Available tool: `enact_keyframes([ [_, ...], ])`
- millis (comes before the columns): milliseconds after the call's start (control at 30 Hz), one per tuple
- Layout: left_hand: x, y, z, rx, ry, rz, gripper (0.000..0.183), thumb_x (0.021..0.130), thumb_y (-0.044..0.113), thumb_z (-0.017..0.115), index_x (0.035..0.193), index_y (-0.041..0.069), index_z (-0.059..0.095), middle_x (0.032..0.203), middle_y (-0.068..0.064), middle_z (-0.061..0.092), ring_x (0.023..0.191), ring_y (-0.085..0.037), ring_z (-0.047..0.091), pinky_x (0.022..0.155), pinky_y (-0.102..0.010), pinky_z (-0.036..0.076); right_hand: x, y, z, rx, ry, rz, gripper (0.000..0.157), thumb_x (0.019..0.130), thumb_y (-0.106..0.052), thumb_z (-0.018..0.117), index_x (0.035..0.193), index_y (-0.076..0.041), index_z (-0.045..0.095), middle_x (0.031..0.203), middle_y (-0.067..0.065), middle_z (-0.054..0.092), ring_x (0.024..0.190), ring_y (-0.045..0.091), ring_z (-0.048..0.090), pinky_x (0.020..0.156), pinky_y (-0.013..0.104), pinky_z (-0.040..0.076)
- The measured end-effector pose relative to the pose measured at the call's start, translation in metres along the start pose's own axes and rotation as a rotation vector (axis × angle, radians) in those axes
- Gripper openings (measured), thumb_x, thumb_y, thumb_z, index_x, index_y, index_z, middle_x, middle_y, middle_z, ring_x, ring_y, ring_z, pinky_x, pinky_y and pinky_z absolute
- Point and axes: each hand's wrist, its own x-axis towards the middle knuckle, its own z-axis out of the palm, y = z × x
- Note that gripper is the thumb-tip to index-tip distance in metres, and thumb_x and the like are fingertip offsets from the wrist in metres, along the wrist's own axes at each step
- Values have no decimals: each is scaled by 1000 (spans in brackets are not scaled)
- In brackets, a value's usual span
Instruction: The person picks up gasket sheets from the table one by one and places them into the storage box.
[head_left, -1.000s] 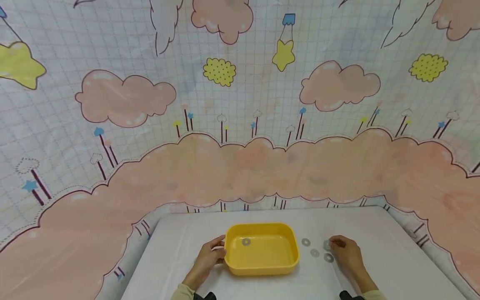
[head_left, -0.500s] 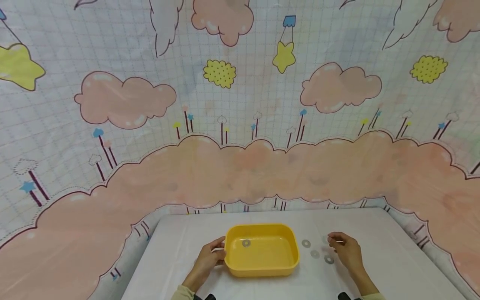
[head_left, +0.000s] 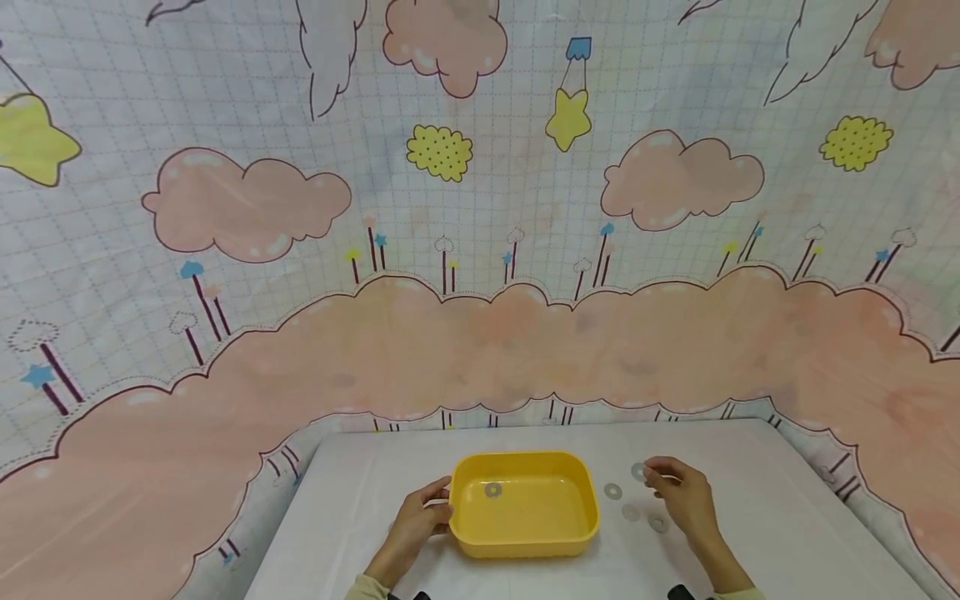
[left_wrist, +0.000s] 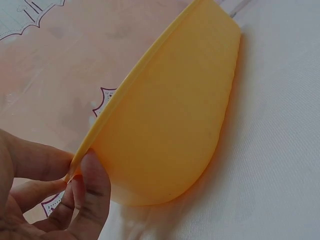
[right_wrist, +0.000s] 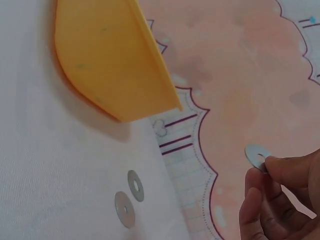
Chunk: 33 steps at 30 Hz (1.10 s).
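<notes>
I see a plain yellow tray (head_left: 525, 517), silver-grey washers (right_wrist: 121, 201) and a plain white tablecloth (head_left: 360, 479). My head view shows a whitish, blue-gridded backdrop (head_left: 517, 192) printed with peach clouds (head_left: 251, 204), yellow stars (head_left: 568, 121) and maroon outlines.

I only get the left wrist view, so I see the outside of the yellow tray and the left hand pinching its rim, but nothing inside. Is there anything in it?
Observer: Yes, one gray washer lies inside the tray, toward its far left.
Operator: Thanks. The right hand is out of my picture; what is it doing?
Observer: It is pinching a second washer between thumb and fingers.
Operator: Any others lying about on the table?
Observer: Yes, the head view shows three more washers lying to the right of the tray.
</notes>
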Motion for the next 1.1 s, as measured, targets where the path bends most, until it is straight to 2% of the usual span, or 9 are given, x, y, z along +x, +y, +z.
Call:
enact_keyframes([
  [500, -10, -1, 2, -9, 1, 12, 63, 85, -2, 58, 145, -8, 39, 119, -18, 51, 78, -13, 60, 66, -27, 55, -12, -28, 12, 67, -36, -1, 22, 94, -15, 65, 111, -2, 68, 100, 11, 73, 79, 7, 67, 71, 17, 55],
  [800, -13, -1, 2, 1, 8, 14, 64, 84, -1, 58, 145, -8, 40, 118, -16, 50, 76, -12, 59, 66, -28, 55, -16, -41, 34, 125, -49, -10, 19, 93, -12, 66, 108, -2, 70, 96, 10, 72, 79, 11, 66, 70, 17, 55],
  [1100, -13, -1, 1, -10, 1, 25, 65, 84, 0, 58, 146, -8, 39, 120, -20, 51, 75, -13, 59, 66, -27, 55, -21, -55, 57, 203, -110, 21, 19, 92, -10, 66, 108, 1, 68, 100, 12, 69, 82, 16, 66, 71, 21, 57],
])
